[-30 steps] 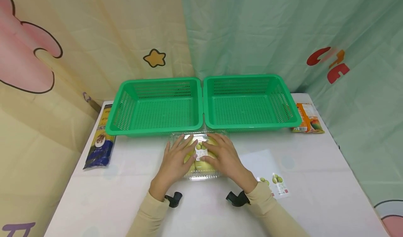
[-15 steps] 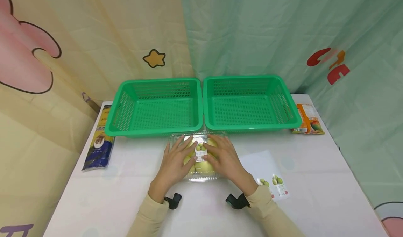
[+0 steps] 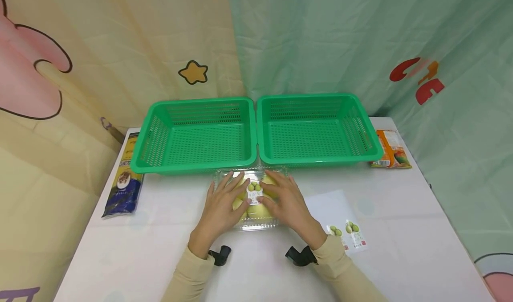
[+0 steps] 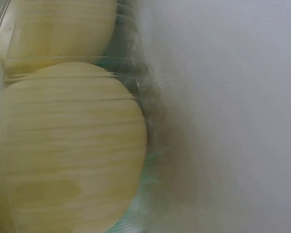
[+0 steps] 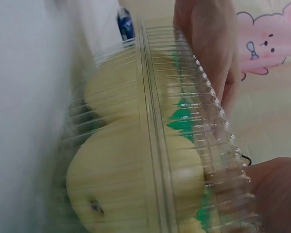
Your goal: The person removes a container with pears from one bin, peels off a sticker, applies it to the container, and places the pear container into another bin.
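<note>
A clear plastic clamshell box of pale yellow, round fruit sits in front of the two baskets. On top of its lid is a white label printed with green fruit. My left hand rests on the lid's left side, fingers spread, thumb at the label's edge. From the other side my right hand lies spread on the lid, fingertips at the label's right edge. Close up in the left wrist view, a fruit shows through the ridged wall. The right wrist view shows the box's ridged side and closed seam.
Two green baskets stand side by side behind the box. A white sheet of fruit labels lies to the right, partly under my right forearm. A blue and yellow packet lies far left, an orange packet far right.
Both hands stay on the lid at the label with hardly any movement. The head view has shifted very slightly.
</note>
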`<state>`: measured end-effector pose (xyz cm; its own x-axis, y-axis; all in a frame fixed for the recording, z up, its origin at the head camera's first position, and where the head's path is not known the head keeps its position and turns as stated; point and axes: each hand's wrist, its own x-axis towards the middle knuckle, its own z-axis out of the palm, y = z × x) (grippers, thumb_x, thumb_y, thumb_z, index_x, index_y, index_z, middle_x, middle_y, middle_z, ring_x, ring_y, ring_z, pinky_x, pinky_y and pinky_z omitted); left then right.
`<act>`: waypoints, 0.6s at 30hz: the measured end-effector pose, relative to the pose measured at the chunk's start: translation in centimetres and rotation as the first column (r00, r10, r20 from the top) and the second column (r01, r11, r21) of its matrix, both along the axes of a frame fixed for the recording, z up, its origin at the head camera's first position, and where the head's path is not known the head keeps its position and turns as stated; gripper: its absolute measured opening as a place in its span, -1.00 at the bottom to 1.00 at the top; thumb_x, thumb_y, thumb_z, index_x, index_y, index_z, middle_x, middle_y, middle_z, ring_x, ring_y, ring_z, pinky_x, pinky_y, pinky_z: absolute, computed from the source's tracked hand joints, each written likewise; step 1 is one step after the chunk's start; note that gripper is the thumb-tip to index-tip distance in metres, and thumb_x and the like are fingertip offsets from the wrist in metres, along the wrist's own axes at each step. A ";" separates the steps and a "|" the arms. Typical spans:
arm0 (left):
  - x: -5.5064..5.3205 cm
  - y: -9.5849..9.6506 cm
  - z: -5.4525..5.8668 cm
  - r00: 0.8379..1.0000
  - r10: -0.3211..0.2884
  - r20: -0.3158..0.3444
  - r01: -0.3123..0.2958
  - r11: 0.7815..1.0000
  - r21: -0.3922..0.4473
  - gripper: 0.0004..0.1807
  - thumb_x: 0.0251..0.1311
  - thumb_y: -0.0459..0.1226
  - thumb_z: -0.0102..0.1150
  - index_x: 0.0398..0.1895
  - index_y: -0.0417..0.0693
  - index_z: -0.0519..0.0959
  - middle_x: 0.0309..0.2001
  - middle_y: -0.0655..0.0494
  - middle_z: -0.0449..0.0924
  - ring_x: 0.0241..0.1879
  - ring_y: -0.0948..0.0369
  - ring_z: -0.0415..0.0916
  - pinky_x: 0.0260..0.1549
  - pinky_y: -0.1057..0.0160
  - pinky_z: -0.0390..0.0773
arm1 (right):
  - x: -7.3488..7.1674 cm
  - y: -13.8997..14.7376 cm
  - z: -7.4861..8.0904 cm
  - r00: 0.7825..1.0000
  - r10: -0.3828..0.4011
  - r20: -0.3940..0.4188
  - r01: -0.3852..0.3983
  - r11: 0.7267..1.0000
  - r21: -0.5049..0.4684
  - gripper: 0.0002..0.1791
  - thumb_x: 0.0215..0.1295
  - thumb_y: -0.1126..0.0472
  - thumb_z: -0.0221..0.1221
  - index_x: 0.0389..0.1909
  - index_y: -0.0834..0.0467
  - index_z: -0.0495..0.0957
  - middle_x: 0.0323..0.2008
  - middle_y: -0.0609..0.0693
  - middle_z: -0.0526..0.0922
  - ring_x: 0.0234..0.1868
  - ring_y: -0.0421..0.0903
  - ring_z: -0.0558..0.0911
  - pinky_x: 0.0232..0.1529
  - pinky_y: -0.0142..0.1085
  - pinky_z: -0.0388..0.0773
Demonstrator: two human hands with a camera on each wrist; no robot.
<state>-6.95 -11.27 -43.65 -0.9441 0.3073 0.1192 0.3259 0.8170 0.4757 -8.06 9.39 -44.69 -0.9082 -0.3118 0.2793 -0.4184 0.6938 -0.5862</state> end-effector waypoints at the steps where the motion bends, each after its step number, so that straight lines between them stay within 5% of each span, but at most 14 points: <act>1: 0.0 0.0 0.0 1.000 0.003 0.000 -0.003 1.000 0.000 -0.45 0.31 -0.10 0.24 0.38 0.09 0.48 0.51 0.12 0.29 0.56 -0.06 0.11 0.41 -0.50 -0.02 | 0.0 -0.1 0.0 1.000 -0.006 -0.005 0.006 1.000 0.001 -0.62 0.22 0.14 0.38 0.06 0.14 0.70 0.37 0.18 0.50 0.42 0.24 0.43 0.41 0.42 0.15; 18: 0.0 0.1 -0.3 0.999 0.013 -0.038 -0.013 1.000 0.003 -0.52 0.38 -0.18 0.14 0.35 0.08 0.51 0.50 0.12 0.32 0.55 -0.06 0.15 0.38 -0.51 0.05 | 0.2 -0.4 -0.3 0.998 -0.057 0.004 0.057 0.994 -0.095 -0.74 0.27 0.26 0.33 -0.03 0.19 0.74 0.32 0.23 0.53 0.41 0.27 0.44 0.39 0.45 0.14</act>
